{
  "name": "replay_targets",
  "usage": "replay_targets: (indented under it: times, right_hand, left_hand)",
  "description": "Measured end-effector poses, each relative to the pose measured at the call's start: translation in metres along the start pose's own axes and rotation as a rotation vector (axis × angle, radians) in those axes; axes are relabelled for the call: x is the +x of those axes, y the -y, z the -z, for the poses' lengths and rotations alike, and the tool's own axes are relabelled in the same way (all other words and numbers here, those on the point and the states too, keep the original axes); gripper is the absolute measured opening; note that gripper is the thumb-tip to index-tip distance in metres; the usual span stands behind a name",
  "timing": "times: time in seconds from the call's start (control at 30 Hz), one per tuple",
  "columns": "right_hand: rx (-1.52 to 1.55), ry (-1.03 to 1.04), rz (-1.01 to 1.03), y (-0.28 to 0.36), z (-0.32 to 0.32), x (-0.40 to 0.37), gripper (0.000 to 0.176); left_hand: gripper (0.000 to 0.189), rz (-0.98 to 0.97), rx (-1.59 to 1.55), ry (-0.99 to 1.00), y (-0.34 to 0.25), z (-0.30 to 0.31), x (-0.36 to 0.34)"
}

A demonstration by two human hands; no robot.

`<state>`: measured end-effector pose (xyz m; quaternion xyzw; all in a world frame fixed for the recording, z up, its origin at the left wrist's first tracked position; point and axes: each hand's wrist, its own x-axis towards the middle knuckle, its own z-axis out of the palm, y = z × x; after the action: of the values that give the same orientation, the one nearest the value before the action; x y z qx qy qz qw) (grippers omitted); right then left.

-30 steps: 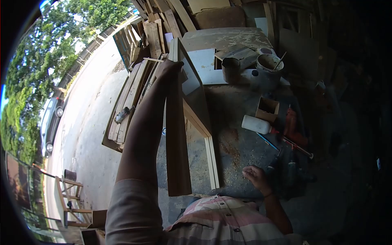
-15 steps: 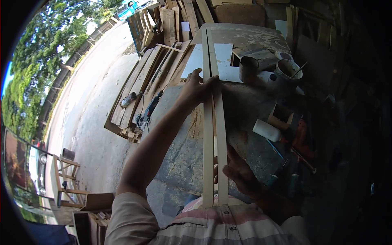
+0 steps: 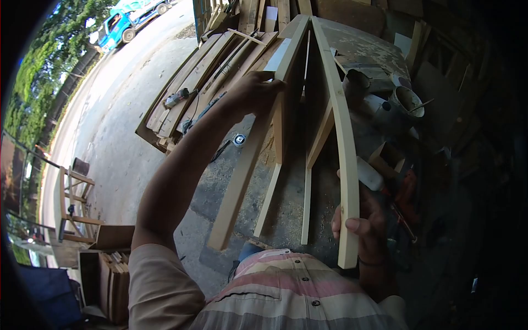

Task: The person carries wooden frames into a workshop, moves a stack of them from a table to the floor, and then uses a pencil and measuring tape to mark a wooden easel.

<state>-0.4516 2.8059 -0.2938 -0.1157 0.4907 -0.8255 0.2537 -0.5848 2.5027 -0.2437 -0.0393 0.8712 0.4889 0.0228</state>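
Two long pale wooden frames, standing on edge, spread apart in a V toward my body, their far ends close together. My left hand [image 3: 257,92] is closed on the left wooden frame [image 3: 237,206], partway toward its far end. Near its close end, the right wooden frame [image 3: 345,187] is gripped by my right hand [image 3: 366,223], the thumb on its edge and the fingers partly hidden behind it. Thinner crosspieces and lower rails show between the two long edges.
Left of the frames lies a stack of boards [image 3: 184,82] with a power tool [image 3: 177,98] on top. A glue bottle [image 3: 369,175], a wooden box [image 3: 386,158], a can [image 3: 356,82] and a bucket [image 3: 406,103] stand at right. A wooden stool [image 3: 77,206] is far left.
The two frames, nearly together before, have swung apart at the near end. My right hand has moved right and closed on the right frame; my left hand stays on the left one.
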Motion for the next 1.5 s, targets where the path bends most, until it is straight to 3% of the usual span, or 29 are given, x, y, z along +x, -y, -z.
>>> replay_targets:
  times: [0.2, 0.37, 0.43, 0.57, 0.63, 0.7, 0.73, 0.77, 0.8, 0.83, 0.87, 0.9, 0.93, 0.97, 1.0, 1.03, 1.13, 1.17, 1.2, 1.27, 1.3, 1.37, 1.43, 1.5]
  right_hand:
    - [-0.032, -0.022, 0.065, 0.001, 0.026, -0.005, 0.083]
    - [-0.042, -0.007, 0.103, -0.006, 0.038, -0.009, 0.078]
    - [-0.064, 0.006, 0.148, -0.01, 0.033, -0.015, 0.071]
    - [-0.052, -0.106, 0.28, -0.036, 0.052, -0.014, 0.06]
    - [-0.403, -0.497, 0.191, -0.074, 0.121, -0.002, 0.044]
    - [-0.911, -0.614, 0.057, -0.119, 0.198, 0.007, 0.031]
    - [-0.915, -0.617, 0.056, -0.142, 0.228, 0.009, 0.031]
    - [-1.281, -0.631, 0.099, -0.167, 0.258, 0.013, 0.028]
    - [-1.644, -0.626, 0.149, -0.188, 0.281, 0.017, 0.026]
    - [-1.638, -0.61, 0.156, -0.212, 0.301, 0.017, 0.026]
    - [-2.003, -0.726, 0.046, -0.233, 0.314, 0.017, 0.034]
    - [-1.981, -0.759, 0.005, -0.243, 0.322, 0.019, 0.038]
    - [-1.959, -0.793, -0.037, -0.25, 0.325, 0.021, 0.042]
    - [-1.82, -0.77, -0.14, -0.222, 0.29, 0.027, 0.037]
    - [-1.958, -0.781, -0.128, -0.226, 0.287, 0.033, 0.032]
    - [-1.976, -0.81, -0.101, -0.23, 0.289, 0.031, 0.028]
    - [-1.882, -0.879, -0.051, -0.241, 0.31, 0.028, 0.022]
    - [-2.143, -0.679, -0.181, -0.213, 0.266, 0.022, 0.021]
    - [-1.917, -0.799, -0.14, -0.212, 0.266, 0.024, 0.022]
    - [-1.842, -0.945, 0.067, -0.218, 0.279, 0.016, 0.018]
    - [-1.76, -0.988, 0.025, -0.207, 0.262, 0.01, 0.018]
    - [-1.766, -1.09, 0.102, -0.195, 0.242, -0.006, 0.019]
    - [-1.863, -1.27, 0.251, -0.204, 0.246, -0.025, 0.025]
    - [-1.601, -1.368, 0.278, -0.205, 0.222, -0.049, 0.026]
  left_hand:
    - [0.065, -0.009, 0.329, -0.024, 0.022, 0.07, -0.004]
    - [0.063, -0.102, 0.379, -0.009, 0.04, 0.087, -0.002]
    - [0.062, -0.189, 0.468, -0.095, 0.052, 0.091, -0.002]
    - [0.062, -0.154, 0.427, -0.022, 0.059, 0.101, -0.011]
    - [0.062, -0.15, 0.403, 0.003, 0.067, 0.109, -0.015]
    - [0.07, 0.026, 0.128, 0.21, 0.081, 0.126, -0.02]
    - [0.067, -0.041, 0.122, 0.126, 0.122, 0.128, -0.009]
    - [0.064, -0.107, 0.122, 0.043, 0.161, 0.13, 0.002]
    - [0.062, -0.038, -0.036, 0.044, 0.173, 0.125, -0.003]
    - [0.06, 0.033, -0.19, 0.041, 0.191, 0.123, -0.005]
    - [0.057, 0.114, -0.184, 0.014, 0.242, 0.116, 0.01]
    - [0.056, 0.196, -0.18, -0.02, 0.289, 0.116, 0.023]
    - [0.052, 0.224, 0.081, -0.114, 0.288, 0.082, 0.012]
    - [0.052, 0.039, 0.384, -0.121, 0.311, 0.069, 0.009]
    - [0.053, -0.013, 0.478, -0.098, 0.351, 0.05, 0.017]
    - [0.058, 0.016, 0.407, -0.063, 0.324, 0.03, 0.001]
    - [0.067, -0.084, 0.664, 0.007, 0.321, 0.001, -0.004]
    - [0.07, -0.069, 0.672, 0.052, 0.311, -0.004, -0.007]
    - [0.064, -0.092, 0.777, 0.064, 0.325, -0.011, 0.0]
    - [0.061, -0.15, 0.793, 0.092, 0.339, -0.013, 0.012]
    - [0.059, -0.187, 0.804, 0.106, 0.346, -0.016, 0.016]
    - [0.046, -0.281, 0.718, 0.043, 0.35, -0.017, 0.016]
    - [0.041, -0.343, 0.851, 0.065, 0.373, -0.015, 0.033]
    - [0.034, -0.431, 0.789, 0.013, 0.379, -0.012, 0.034]
